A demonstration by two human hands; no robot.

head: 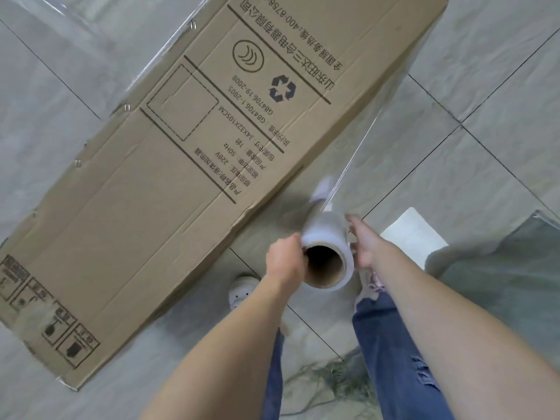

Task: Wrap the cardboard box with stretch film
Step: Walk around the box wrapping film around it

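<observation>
A long brown cardboard box (pixel 188 165) with black print stands on the tiled floor, filling the left and middle of the head view. Clear stretch film (pixel 357 153) runs taut from the box's upper right side down to a roll of stretch film (pixel 328 237) with a brown cardboard core, held in front of me. My left hand (pixel 286 259) grips the roll's left side, fingers curled round it. My right hand (pixel 362 244) lies against the roll's right side with fingers extended. More film clings along the box's upper left edge (pixel 169 47).
Grey floor tiles (pixel 485 71) with dark joints surround the box. My feet in white shoes (pixel 242 291) and jeans (pixel 391 344) are below the roll. A white sheet (pixel 412 234) and a grey-green mat (pixel 515 286) lie at the right. Dried twigs (pixel 333 380) lie between my legs.
</observation>
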